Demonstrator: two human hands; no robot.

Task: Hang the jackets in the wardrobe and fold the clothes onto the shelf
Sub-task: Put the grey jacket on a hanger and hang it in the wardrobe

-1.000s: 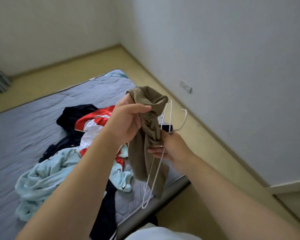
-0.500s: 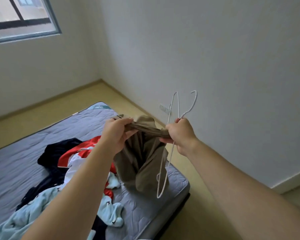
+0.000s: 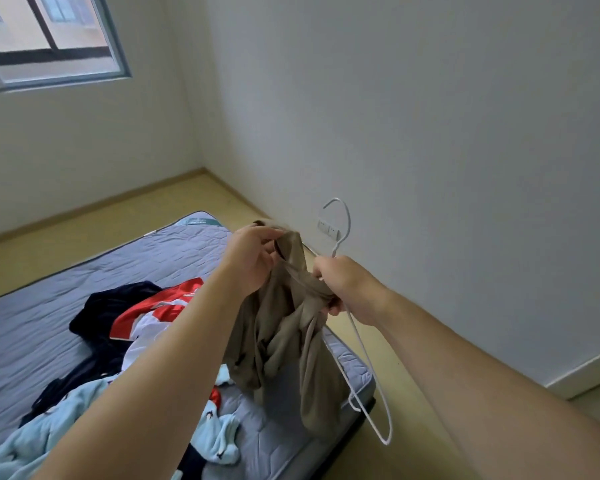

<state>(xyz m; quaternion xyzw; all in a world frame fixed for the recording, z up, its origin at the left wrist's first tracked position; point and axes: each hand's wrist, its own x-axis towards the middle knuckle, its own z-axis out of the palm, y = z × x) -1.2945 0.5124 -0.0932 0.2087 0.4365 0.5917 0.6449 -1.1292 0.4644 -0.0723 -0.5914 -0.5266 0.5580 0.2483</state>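
We hold a khaki garment (image 3: pixel 284 341) up in front of us, above the near corner of the mattress, its bunched cloth hanging down between our two forearms. Our left hand (image 3: pixel 253 261) pinches the top edge of the cloth, fingers curled round it. Our right hand (image 3: pixel 347 289) is closed round both a twisted fold of the garment and the neck of a white wire hanger (image 3: pixel 361 344); the hook stands above our fist, and the hanger's frame slants down behind and to the right of the cloth, its lower corner showing below the hem.

Beneath lies a grey quilted mattress (image 3: pixel 84 278), set low on a yellowish floor (image 3: pixel 94 216). On it, left of the garment, sits a heap of clothes: a dark navy piece (image 3: pixel 118 306), a red and white piece (image 3: pixel 156 313) and a light blue fleece with small dark figures (image 3: pixel 42 434). Our left forearm crosses in front of part of this heap.

White walls meet in the far corner. A wall socket (image 3: pixel 327 228) sits low on the right wall, just behind the hook, and a window (image 3: pixel 49 36) fills the upper left.
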